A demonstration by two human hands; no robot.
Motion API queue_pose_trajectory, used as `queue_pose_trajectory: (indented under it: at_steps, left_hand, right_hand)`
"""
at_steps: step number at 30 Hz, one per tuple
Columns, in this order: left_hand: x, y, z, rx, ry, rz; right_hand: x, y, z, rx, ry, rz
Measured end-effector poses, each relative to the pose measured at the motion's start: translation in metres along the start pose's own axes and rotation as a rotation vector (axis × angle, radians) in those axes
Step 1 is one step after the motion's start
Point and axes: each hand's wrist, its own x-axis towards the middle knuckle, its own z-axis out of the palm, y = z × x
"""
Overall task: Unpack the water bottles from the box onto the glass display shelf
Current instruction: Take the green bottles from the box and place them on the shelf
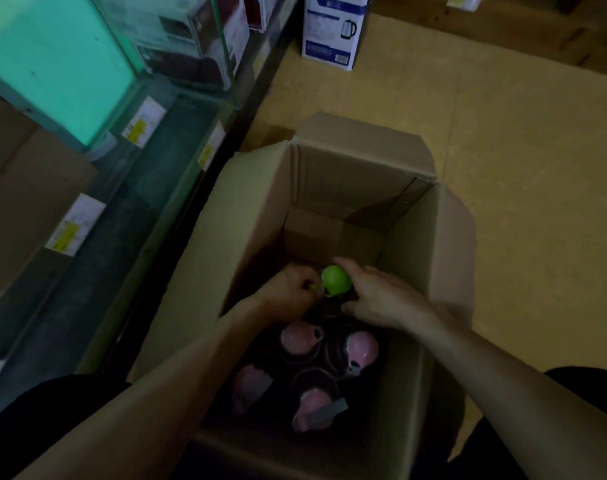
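An open cardboard box stands on the floor in front of me. Inside it, a green-capped water bottle stands upright near the middle. My left hand grips its left side by the strap, fingers curled. My right hand wraps around its right side, thumb low and fingers over the far edge. Several pink-capped bottles with grey straps stand in the near half of the box, below my forearms. The far half of the box shows bare cardboard. The glass display shelf runs along the left.
Price labels are stuck along the glass shelf edges. Boxed goods fill the shelves at upper left, beside a lit teal panel. A blue and white kettle box stands on the tan floor beyond the cardboard box.
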Motion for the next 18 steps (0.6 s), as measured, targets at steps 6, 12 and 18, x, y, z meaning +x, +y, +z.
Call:
queue_pose_trajectory:
  at_steps: [6, 12, 18]
  left_hand:
    - [-0.006, 0.015, -0.012, -0.239, 0.098, 0.028]
    - [-0.010, 0.015, -0.032, -0.302, 0.254, 0.109]
    - [-0.020, 0.021, -0.042, -0.368, 0.391, 0.128]
  right_hand:
    - [-0.001, 0.003, -0.007, 0.213, 0.141, 0.028]
    - [-0.006, -0.006, -0.017, 0.503, 0.200, -0.042]
    - [-0.012, -0.018, -0.017, 0.794, 0.166, -0.098]
